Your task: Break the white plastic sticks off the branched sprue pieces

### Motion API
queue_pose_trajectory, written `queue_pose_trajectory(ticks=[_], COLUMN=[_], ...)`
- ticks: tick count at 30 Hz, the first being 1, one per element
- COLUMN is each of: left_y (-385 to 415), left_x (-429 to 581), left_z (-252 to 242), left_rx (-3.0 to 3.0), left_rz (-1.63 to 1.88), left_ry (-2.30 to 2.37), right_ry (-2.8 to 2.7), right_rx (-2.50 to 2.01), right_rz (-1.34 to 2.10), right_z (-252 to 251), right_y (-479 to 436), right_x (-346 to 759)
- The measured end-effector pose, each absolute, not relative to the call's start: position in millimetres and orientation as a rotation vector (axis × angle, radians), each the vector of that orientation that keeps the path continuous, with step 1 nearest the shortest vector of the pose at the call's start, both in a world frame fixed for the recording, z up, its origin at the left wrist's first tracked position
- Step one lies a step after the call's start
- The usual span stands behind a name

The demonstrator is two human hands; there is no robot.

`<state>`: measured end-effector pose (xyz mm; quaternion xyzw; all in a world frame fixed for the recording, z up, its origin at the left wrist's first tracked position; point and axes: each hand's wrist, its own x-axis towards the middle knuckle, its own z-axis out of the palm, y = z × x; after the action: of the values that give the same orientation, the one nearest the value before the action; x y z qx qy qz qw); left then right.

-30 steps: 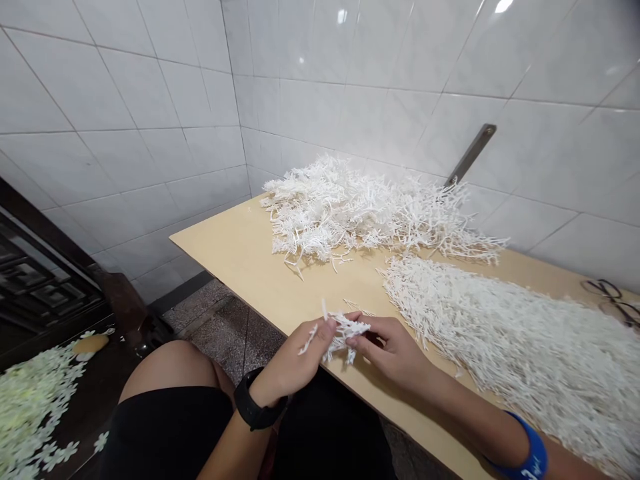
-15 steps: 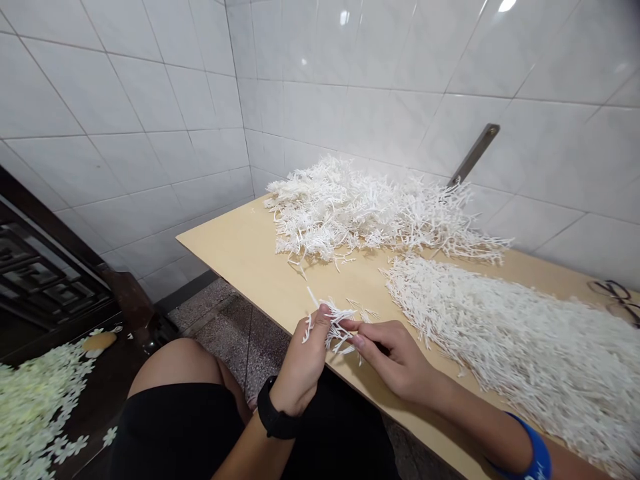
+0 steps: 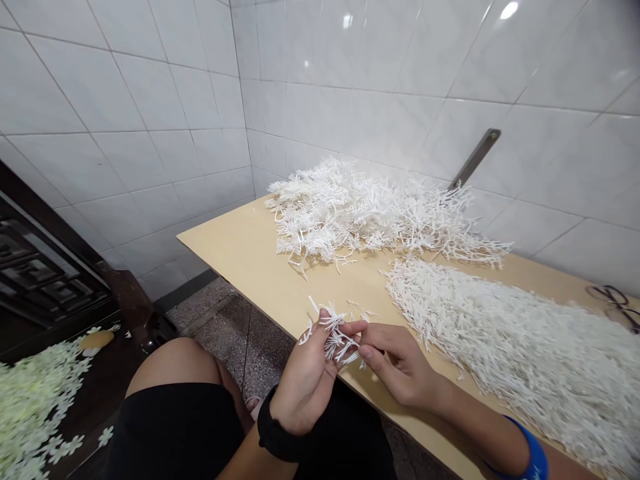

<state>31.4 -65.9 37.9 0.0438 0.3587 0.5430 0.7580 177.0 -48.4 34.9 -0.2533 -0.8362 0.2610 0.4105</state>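
Observation:
Above the table's near edge, my left hand is closed on a white branched plastic sprig, the thumb pressing on its stem while thin prongs fan out over the palm. My right hand meets it from the right, thumb and forefinger pinched together at the tip of one prong. Behind the hands lies a heap of tangled white branched sprigs. To the right spreads a wide pile of short white pieces. Several loose bits lie on the table just beyond my fingers.
The pale wooden tabletop meets a tiled wall, where a metal bracket leans. Scissors with dark handles rest at the far right. On a dark wooden seat at lower left are pale flower pieces and a tan oval thing.
My left hand has rolled its palm further open, showing more of the sprig. The right hand has shifted slightly right and down, still pinching. A long strand on the left looks shorter.

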Motion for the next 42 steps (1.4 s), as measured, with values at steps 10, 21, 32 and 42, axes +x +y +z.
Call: queue_pose_trajectory(ticks=[10,21,32,42], left_y=[-47.3,-61.9,-55.8,-45.2], left_x=[-12.7,16.5,14.4,-10.6], left_z=[34.8,21.8,10.5,19.6], left_rx=[0.22,0.459,0.784,0.622], left_rz=[1.699,1.5,1.431,1.569], left_ry=[0.877,0.856,1.013,0.946], right_ry=[-2.225,-2.213,-2.058,-2.287], right_rx=[-0.681,-1.217,-1.043,-1.292], right_rz=[0.112,0.185,0.981,0.236], right_z=[36.4,24.5,38.3,27.0], right_y=[-59.0,-37.8,-52.3,-42.5], right_x=[179.7,184.3,170.0,180.5])
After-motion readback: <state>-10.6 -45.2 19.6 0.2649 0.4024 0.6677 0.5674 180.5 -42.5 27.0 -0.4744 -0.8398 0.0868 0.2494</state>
